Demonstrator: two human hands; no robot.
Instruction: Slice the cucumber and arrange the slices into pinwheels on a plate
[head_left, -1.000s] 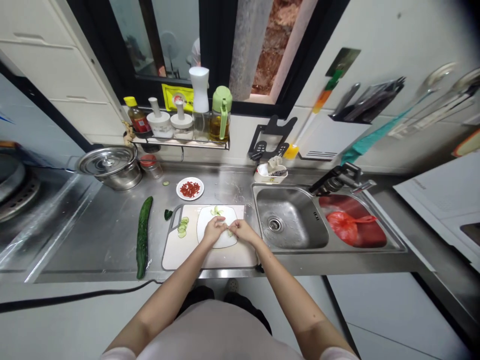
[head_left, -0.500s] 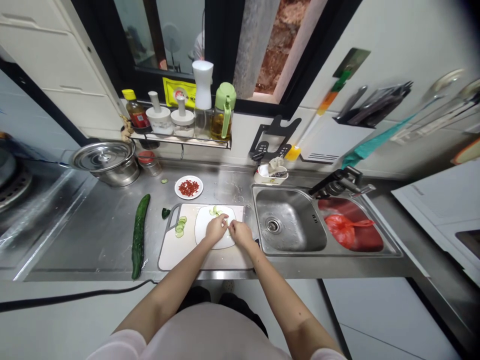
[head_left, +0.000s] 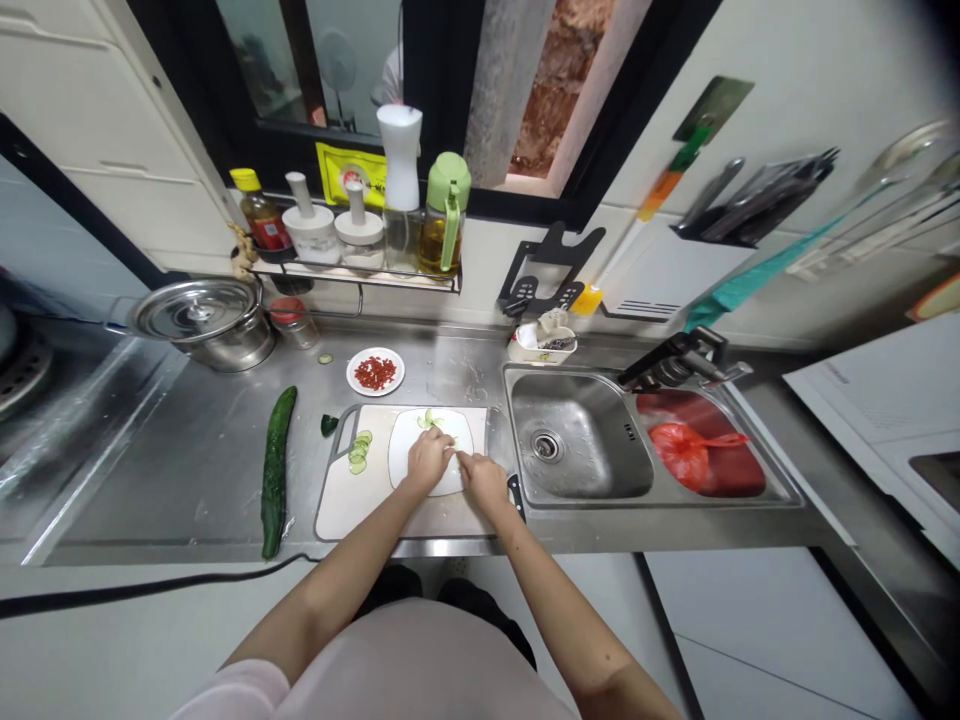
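Note:
Over a white square plate my left hand and my right hand meet with fingertips pinched. A small pale green cucumber slice shows between them, mostly covered by the fingers. Several cucumber slices lie fanned on the plate's far side. The plate rests on a cutting board, where more overlapping slices lie on the left. Beside my right wrist, a black knife handle sticks out past the board's right edge.
A whole cucumber and a dark green cucumber end lie left of the board. Behind it stands a small plate of chopped red pieces. To the right is a sink; a lidded pot stands back left.
My fingers have shifted slightly on the slice, and my right hand sits a little lower. More of the knife handle shows. The view has tilted slightly.

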